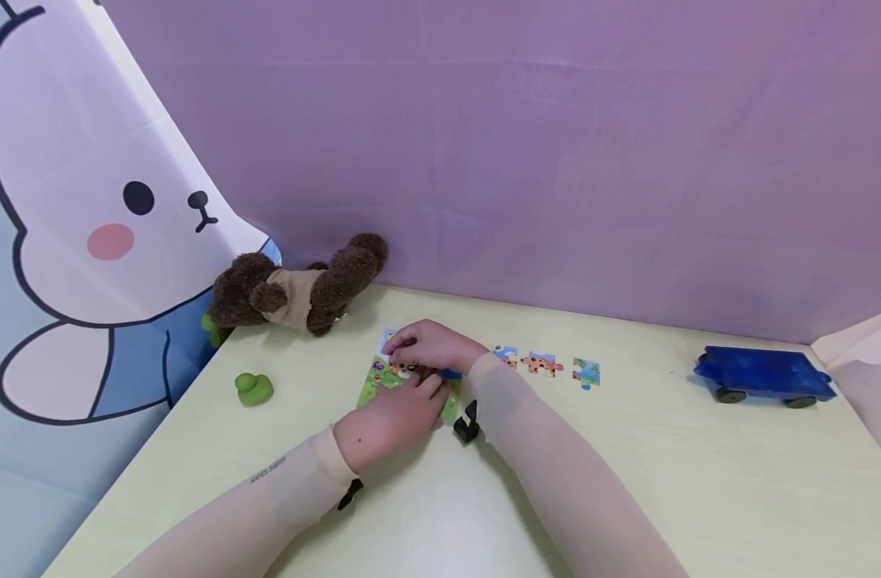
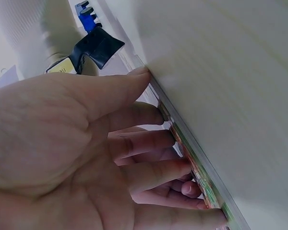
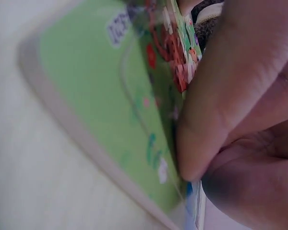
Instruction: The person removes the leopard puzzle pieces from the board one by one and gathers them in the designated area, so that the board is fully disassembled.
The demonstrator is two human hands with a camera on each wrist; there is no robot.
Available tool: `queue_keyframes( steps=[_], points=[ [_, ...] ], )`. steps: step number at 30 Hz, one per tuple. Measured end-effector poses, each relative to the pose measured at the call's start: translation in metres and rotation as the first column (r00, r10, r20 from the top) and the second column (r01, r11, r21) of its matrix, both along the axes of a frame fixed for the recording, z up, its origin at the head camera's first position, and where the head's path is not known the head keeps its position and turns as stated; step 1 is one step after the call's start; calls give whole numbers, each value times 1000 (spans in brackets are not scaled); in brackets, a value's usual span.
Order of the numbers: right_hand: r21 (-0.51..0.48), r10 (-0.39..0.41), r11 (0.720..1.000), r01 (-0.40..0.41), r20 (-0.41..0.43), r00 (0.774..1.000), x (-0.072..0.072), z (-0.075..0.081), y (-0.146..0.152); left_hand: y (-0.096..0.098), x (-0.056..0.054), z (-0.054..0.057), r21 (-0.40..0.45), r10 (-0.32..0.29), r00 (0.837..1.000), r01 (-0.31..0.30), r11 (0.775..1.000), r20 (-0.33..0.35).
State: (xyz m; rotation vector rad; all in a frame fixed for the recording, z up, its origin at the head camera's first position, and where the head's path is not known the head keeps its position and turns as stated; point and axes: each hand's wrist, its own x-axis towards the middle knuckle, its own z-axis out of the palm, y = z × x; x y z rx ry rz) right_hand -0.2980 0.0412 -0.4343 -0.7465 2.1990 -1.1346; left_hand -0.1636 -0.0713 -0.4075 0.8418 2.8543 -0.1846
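A jigsaw puzzle board point(image 1: 368, 395) with a green border lies flat on the table, mostly covered by both hands in the head view. Across its lower part rests my left hand point(image 1: 400, 413); in the left wrist view its fingers point(image 2: 149, 143) reach out and touch the board with their tips. My right hand point(image 1: 436, 345) is over the upper part, fingers bent loosely downward. The right wrist view has one fingertip right at the picture area of the board point(image 3: 81, 91), with the thumb apart from it. No piece shows between those fingers.
Loose jigsaw pieces lie right of the board, including an orange one point(image 1: 541, 364) and a blue-green one point(image 1: 586, 372). A brown teddy bear point(image 1: 295, 293) lies at the back left, a green toy duck point(image 1: 254, 388) nearer. A blue toy wagon point(image 1: 765, 373) stands far right.
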Motion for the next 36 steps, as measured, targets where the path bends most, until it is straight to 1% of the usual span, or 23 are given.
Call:
queue_keyframes(
  steps=[6,11,15,18,23,26,31,36],
  points=[
    [-23,1,1000,0,44,999,-1,1,0,0,-1,0,-2,-3,1000,3,1000,7],
    [-31,8,1000,-6,50,999,-2,-2,-1,0,-1,0,-19,-12,1000,11,1000,-12],
    [-29,19,999,-18,41,999,-3,-4,-1,0,0,0,-30,-12,1000,11,999,-8],
    [-32,26,999,-25,32,999,-3,-5,0,0,0,1,-18,-8,1000,8,1000,4],
    [-43,27,999,-26,38,999,-2,-5,0,0,1,2,-12,-6,1000,7,1000,22],
    [-41,23,999,-22,37,999,-2,-5,-1,1,1,3,-19,-8,1000,9,1000,18],
    [-28,23,999,-23,13,1000,-2,-4,0,2,1,3,-49,-20,1000,19,999,-8],
    [-24,20,1000,-20,9,1000,-1,-2,1,3,0,2,-53,-16,1000,16,998,-1]
  ],
)
